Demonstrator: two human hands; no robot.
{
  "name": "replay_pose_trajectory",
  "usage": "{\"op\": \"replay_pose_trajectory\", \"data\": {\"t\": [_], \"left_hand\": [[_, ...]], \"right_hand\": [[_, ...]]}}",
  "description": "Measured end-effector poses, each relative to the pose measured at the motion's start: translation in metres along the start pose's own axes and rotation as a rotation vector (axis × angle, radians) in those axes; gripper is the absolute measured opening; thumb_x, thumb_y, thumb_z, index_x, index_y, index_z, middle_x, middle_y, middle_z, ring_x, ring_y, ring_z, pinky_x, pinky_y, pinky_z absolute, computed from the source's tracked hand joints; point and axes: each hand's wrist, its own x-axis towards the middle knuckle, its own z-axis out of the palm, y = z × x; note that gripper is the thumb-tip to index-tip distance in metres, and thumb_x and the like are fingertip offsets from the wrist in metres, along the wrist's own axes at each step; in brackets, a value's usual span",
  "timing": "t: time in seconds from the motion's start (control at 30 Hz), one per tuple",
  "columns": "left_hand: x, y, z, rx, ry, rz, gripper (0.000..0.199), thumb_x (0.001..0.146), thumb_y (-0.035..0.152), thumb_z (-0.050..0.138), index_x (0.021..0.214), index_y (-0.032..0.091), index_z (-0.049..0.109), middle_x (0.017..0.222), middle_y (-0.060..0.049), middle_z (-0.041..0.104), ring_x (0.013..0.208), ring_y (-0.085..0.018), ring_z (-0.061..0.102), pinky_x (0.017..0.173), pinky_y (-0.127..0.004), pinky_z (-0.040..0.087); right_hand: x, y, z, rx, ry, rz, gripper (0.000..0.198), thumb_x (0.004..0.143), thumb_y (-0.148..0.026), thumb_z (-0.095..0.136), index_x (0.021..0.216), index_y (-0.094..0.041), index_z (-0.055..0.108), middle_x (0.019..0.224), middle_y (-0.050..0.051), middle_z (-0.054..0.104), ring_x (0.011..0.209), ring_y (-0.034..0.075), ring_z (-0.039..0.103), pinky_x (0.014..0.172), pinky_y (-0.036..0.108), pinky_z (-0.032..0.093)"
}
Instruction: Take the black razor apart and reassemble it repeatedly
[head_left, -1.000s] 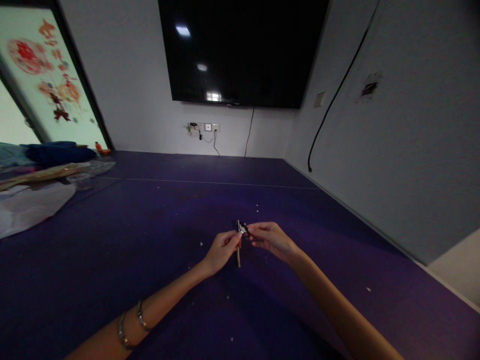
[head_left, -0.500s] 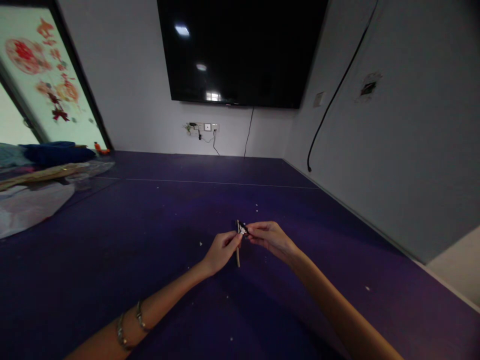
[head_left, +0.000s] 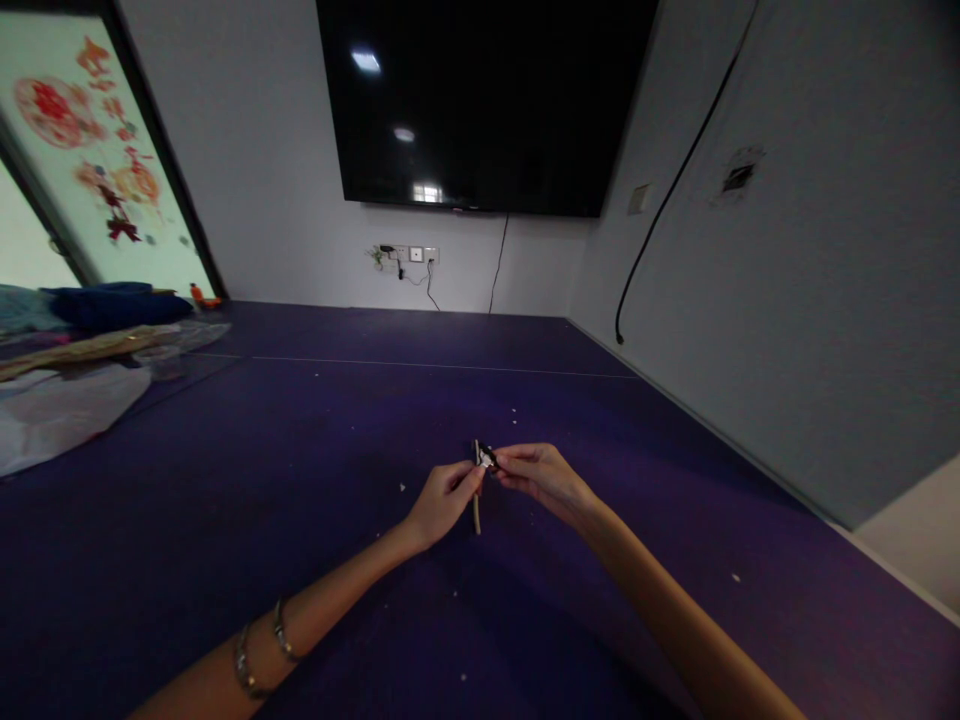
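At the middle of the view, my left hand [head_left: 444,505] pinches a small black-and-white piece [head_left: 486,458] between thumb and fingers. A thin beige strip [head_left: 476,515] hangs below that hand, and a pale end shows above the thumb. From the other side, my right hand [head_left: 541,472] has its fingertips closed on the dark right edge of the same piece. Both hands are held close together over the dark purple surface [head_left: 360,560]. The piece is too small to name, and fingers partly hide it.
Small white scraps [head_left: 402,487] lie scattered on the surface. Plastic bags [head_left: 82,410] and a dark blue cloth [head_left: 116,305] are at the left. A black cable [head_left: 667,190] hangs along the right wall. A television [head_left: 487,110] and sockets [head_left: 416,254] are on the far wall.
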Motion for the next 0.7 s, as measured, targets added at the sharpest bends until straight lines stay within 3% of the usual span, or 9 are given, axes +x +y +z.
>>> {"op": "replay_pose_trajectory", "data": {"t": [0.7], "left_hand": [[-0.0018, -0.0025, 0.0027, 0.077, 0.048, 0.043, 0.04, 0.085, 0.045, 0.04, 0.061, 0.015, 0.05, 0.056, 0.003, 0.043, 0.055, -0.01, 0.038, 0.052, -0.022, 0.029]], "right_hand": [[0.0004, 0.001, 0.0059, 0.033, 0.049, -0.062, 0.022, 0.057, -0.025, 0.079, 0.075, -0.014, 0.073, 0.073, 0.004, 0.069, 0.063, 0.01, 0.061, 0.071, 0.027, 0.051]]}}
